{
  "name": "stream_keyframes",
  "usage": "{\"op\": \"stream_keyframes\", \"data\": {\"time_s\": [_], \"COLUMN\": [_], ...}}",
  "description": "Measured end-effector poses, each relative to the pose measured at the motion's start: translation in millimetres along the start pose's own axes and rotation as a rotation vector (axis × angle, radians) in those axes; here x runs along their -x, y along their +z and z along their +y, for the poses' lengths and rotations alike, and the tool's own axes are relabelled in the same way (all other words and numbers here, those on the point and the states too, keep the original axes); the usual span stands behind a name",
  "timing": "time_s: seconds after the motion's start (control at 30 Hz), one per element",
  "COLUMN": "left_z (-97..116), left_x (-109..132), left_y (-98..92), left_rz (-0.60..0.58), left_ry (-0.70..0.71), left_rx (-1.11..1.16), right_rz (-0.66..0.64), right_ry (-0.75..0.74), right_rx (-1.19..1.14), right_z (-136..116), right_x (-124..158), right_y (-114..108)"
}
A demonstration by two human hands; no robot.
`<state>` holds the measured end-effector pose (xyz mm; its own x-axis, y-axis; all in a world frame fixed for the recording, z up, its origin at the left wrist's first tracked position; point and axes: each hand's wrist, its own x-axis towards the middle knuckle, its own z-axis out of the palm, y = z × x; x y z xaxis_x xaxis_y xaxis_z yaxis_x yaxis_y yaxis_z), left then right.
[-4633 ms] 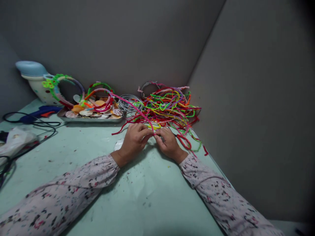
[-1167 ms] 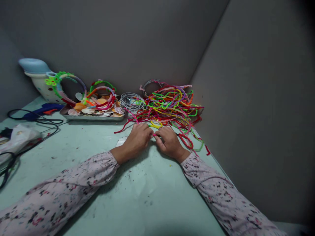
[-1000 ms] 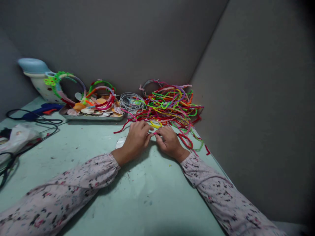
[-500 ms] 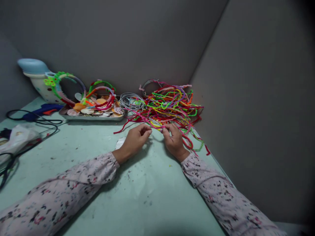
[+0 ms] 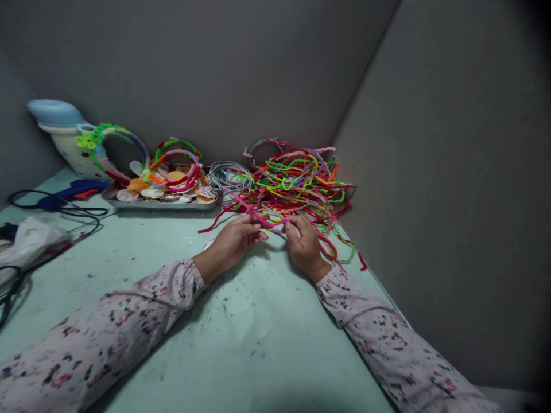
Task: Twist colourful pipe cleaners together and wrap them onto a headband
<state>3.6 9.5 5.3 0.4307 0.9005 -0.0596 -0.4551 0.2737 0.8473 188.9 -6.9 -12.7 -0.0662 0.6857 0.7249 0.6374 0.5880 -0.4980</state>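
Observation:
My left hand [image 5: 235, 241] and my right hand [image 5: 303, 245] meet just in front of a heap of coloured pipe cleaners [image 5: 297, 180] on the pale green table [image 5: 241, 338]. Both pinch a pink pipe cleaner [image 5: 253, 211] that runs up and left from my fingers. The fingers of each hand are curled closed on it, held slightly above the table. A bent red pipe cleaner [image 5: 328, 249] lies right beside my right hand.
A metal tray [image 5: 159, 205] of shells and wrapped hoops sits at the back left, with a coil of white wire [image 5: 228, 175] beside it. A blue and white jug [image 5: 64, 135], a blue glue gun [image 5: 71, 192], black cables [image 5: 55, 221] and a plastic bag [image 5: 26, 244] lie left. Grey walls close the corner.
Both hands have lifted off the table and moved slightly toward the heap. The pink pipe cleaner, once arching high to the left, now lies low and short between my fingers.

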Motion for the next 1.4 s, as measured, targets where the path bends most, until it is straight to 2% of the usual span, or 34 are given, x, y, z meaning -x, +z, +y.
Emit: {"op": "stream_keyframes", "data": {"time_s": [0.2,0.3,0.43,0.63,0.7,0.77,0.9,0.97,1.03,1.17,1.27,1.4], "left_z": [1.2,2.5,2.2,5.6,6.0,5.0,1.0,0.2,0.9,4.7,6.0,4.6], "left_x": [2.1,0.1,-2.0,5.3,8.8,11.5,12.5,10.5,7.7,4.7,5.3,5.5], "left_y": [5.7,4.3,1.8,8.3,9.2,7.3,-0.8,-4.0,-6.1,-8.3,-8.5,-6.8], "left_rz": [-0.001,0.039,0.093,0.075,0.085,0.077,-0.036,0.006,0.104,0.295,0.31,0.208], "left_ry": [0.038,0.055,0.146,0.332,0.424,0.582,0.88,0.959,1.034,1.292,1.384,1.392], "left_rx": [0.0,-0.001,-0.208,-0.554,-0.628,-0.712,-1.06,-1.177,-1.267,-1.484,-1.583,-1.624], "right_rz": [0.017,0.004,0.006,0.033,0.031,0.026,0.02,0.015,0.006,-0.022,-0.068,-0.155], "right_ry": [-0.059,-0.125,-0.161,-0.141,-0.131,-0.12,-0.093,-0.094,-0.104,-0.129,-0.174,-0.241], "right_rx": [0.026,0.07,0.104,0.106,0.108,0.112,0.095,0.081,0.071,0.033,0.015,0.01], "right_z": [1.3,1.0,0.5,1.2,2.0,2.9,3.4,2.6,1.2,-1.8,-2.3,-1.7], "right_x": [-0.2,1.0,1.4,-0.1,-0.2,0.1,0.8,0.8,0.6,0.4,1.1,2.2], "right_y": [-0.4,0.3,1.2,0.1,0.1,0.5,1.0,0.6,-0.3,-2.7,-3.6,-3.0]}}
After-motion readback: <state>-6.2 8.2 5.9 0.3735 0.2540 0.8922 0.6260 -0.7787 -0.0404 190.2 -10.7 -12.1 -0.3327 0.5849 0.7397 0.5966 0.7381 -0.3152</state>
